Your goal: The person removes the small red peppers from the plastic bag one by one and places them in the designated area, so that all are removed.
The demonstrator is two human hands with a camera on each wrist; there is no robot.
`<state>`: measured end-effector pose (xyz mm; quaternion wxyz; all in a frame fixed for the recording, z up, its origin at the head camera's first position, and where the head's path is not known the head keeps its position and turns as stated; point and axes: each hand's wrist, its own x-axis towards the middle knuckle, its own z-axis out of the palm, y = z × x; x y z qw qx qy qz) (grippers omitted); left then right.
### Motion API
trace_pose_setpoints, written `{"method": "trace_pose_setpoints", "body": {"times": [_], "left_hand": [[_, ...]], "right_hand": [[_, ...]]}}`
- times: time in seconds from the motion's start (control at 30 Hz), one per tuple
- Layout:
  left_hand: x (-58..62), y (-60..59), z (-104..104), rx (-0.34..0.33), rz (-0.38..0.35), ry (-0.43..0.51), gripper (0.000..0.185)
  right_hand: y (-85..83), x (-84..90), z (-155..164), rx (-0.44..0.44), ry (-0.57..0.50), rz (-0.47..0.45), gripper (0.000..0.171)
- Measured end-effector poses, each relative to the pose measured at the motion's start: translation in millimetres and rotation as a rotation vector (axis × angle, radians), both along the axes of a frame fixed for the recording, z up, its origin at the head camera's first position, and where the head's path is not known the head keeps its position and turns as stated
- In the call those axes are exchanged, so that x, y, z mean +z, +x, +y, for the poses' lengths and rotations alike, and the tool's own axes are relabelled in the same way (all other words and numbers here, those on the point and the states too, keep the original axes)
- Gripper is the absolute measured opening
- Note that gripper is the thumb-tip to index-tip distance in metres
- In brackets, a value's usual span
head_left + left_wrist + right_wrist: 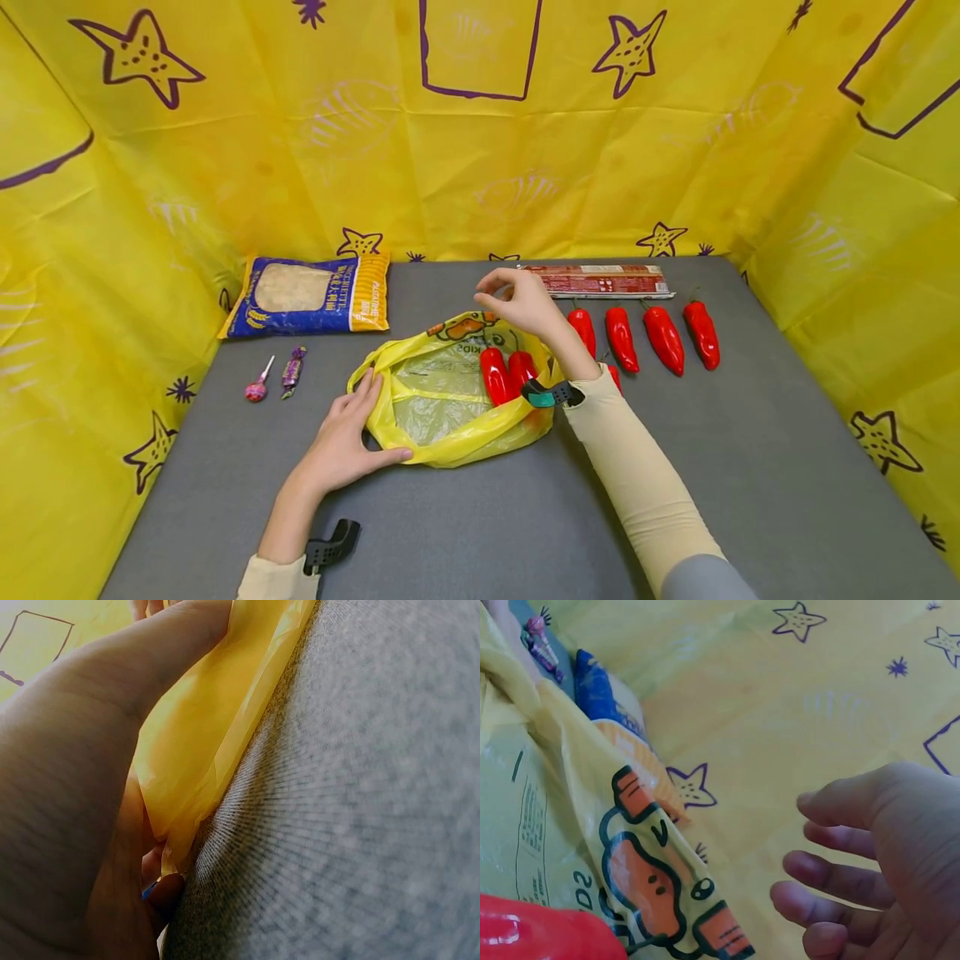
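Note:
A yellow plastic bag (pixel 457 446) lies on its base with its mouth spread, a cartoon print on its far side. Two red peppers (pixel 496 375) are inside at its right. My left hand (pixel 345 437) holds the bag's left side, thumb along the near rim and fingers along the left edge; the left wrist view shows fingertips curled at the yellow film. Over the bag's far right rim hovers my right hand (pixel 517 304), fingers loosely bent, nothing between them in the right wrist view. More red peppers (pixel 663 340) lie to the right, some partly hidden by the right forearm.
At the back left lies a blue and yellow pasta packet (pixel 300 296). In front of it are a lollipop (pixel 257 389) and a purple wrapped candy (pixel 293 372). A long red packet (pixel 607 281) lies along the back edge. Yellow printed cloth (pixel 480 167) surrounds the grey table (pixel 780 467).

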<state>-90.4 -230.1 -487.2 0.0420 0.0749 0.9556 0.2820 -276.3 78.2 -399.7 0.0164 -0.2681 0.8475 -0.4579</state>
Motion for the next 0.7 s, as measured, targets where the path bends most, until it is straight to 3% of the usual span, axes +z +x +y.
{"method": "trace_pose_setpoints", "body": {"times": [0.2,0.37,0.53,0.7], "left_hand": [[1.8,1.3,0.5,-0.002,-0.001,-0.004,0.131],[1.1,0.4,0.1,0.003,-0.009,-0.003,0.130],[0.2,-0.3,0.5,0.001,-0.005,-0.001,0.130],[-1.1,-0.4,-0.4,0.001,0.001,-0.006,0.130]], "right_hand": [[-4.3,-5.0,-11.8,0.059,0.063,0.039,0.015],[-4.3,-4.8,-17.8,0.095,0.125,-0.011,0.013],[-5.1,-4.4,-19.5,0.166,0.284,-0.092,0.013],[-6.9,-5.2,-22.0,0.182,0.476,-0.113,0.017]]}}
